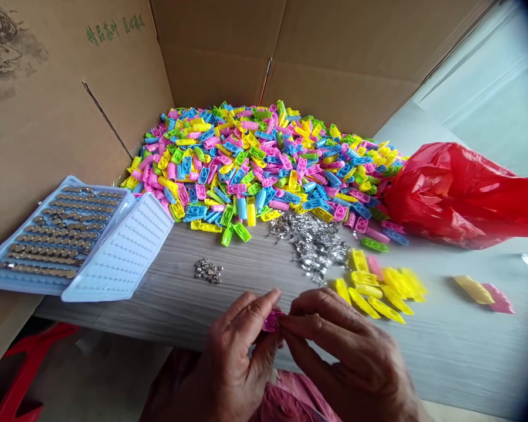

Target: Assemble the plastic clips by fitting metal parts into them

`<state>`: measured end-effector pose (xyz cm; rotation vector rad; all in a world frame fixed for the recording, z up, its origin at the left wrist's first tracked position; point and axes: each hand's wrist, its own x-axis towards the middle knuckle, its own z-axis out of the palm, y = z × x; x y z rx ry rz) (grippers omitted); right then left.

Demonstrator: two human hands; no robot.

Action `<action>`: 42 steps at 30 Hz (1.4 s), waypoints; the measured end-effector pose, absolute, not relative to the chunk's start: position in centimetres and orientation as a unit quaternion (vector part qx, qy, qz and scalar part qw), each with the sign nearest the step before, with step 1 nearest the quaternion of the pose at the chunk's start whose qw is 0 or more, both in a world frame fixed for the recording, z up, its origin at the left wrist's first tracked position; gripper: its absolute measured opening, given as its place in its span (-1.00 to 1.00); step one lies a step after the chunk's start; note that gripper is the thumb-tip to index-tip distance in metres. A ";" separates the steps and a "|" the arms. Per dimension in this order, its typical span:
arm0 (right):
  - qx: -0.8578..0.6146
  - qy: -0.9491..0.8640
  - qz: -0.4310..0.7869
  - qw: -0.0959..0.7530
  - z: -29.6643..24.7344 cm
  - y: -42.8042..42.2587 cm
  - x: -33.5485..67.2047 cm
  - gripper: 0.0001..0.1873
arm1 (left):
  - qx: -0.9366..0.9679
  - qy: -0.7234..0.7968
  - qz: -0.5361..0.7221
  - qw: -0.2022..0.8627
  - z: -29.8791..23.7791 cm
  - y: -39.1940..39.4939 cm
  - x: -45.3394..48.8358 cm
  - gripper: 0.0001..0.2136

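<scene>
Hands (233, 351) (356, 351) curled close together at a small pink piece (271, 322)

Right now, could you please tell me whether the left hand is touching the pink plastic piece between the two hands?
Touching: the head view shows the left hand gripping the pink plastic piece between its thumb and fingers.

Taking the heap of plastic casings (246, 158) as reference, itself too many to count, you have one red plastic bag (453, 199) on its right; two pale-blue tray panels (114, 252) on its left; and, in front, one pile of metal clips (319, 243), one magenta casing (270, 321), two hands: your left hand (237, 357) and right hand (352, 346).
</scene>
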<state>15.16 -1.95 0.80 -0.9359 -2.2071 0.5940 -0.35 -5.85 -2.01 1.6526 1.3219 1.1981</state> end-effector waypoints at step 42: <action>-0.375 -0.756 0.348 0.408 0.1 -2.7 15.9 -0.68 | 0.377 0.498 0.519 0.584 -0.9 -5.1 0.5 -0.78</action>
